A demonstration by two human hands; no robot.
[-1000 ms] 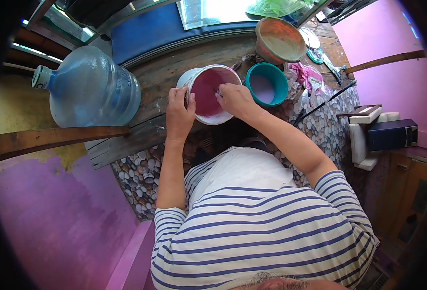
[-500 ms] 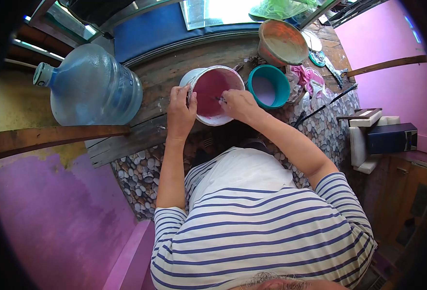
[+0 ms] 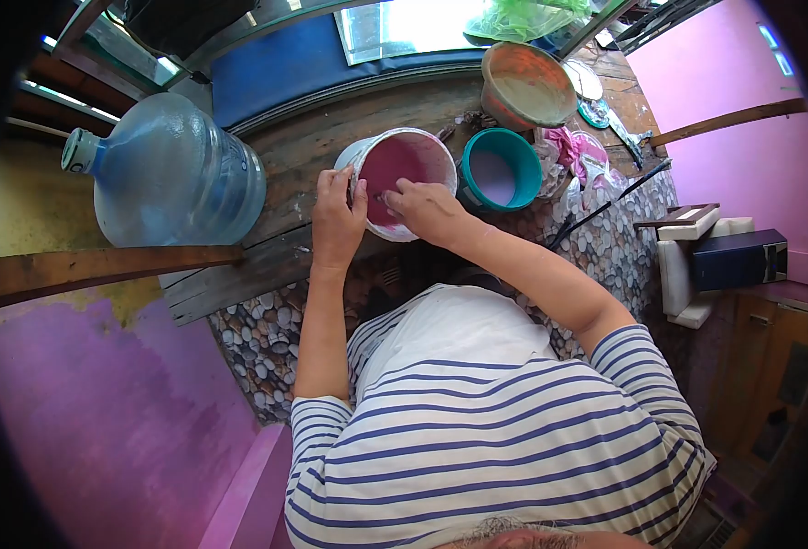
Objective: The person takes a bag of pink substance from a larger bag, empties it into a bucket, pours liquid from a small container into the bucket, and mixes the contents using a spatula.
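A white bucket [image 3: 355,150] stands tilted toward me on the wooden bench, with pink liquid [image 3: 393,166] inside. My left hand [image 3: 338,221] is closed on the bucket's left rim, thumb on the inner side. Over the near part of the opening, my right hand [image 3: 427,210] has its fingers pinched together just above the liquid. Whatever it grips is too small and hidden to name. Right of the bucket sits a teal tub [image 3: 467,183] of pale lilac liquid. Behind that tub is an orange-brown basin [image 3: 506,102] with a dried, pale coating.
A large clear water jug [image 3: 180,174] lies on its side at left. Crumpled pink and clear plastic bags [image 3: 587,160] are right of the tub, near a thin black rod [image 3: 610,203]. The wooden bench [image 3: 271,220] borders a pebble-patterned floor covering [image 3: 262,334].
My right hand has moved left and slightly down inside the bucket's opening, closer to my left hand. The left hand keeps its hold on the rim.
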